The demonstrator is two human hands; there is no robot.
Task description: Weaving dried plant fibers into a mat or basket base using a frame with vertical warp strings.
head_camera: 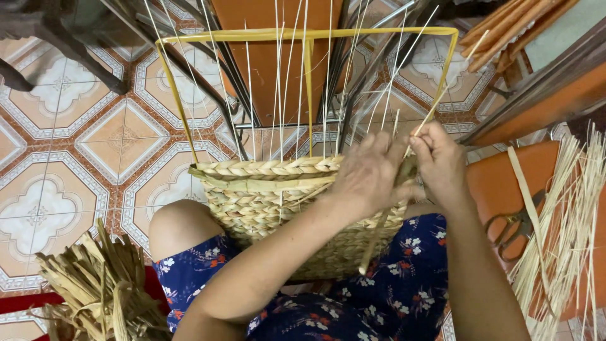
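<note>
Both hands at basket [278,202] rim — left hand [369,170] seemingly pinching strand [379,233]; right hand [439,158] gripping stake [435,107]; scissors [514,227] near.

You get even, soft indoor light here, bright enough to read every strand. The floor tiles [76,145] at nine o'clock carry a mild sheen but no hard glare. Shadows are faint: a soft one under the basket [265,196] and along your forearm at six o'clock. Focus is sharp at centre. Your left hand [369,170] shows slight motion blur, and straight lines bow outward towards the twelve o'clock corners, a wide-lens effect.
</note>
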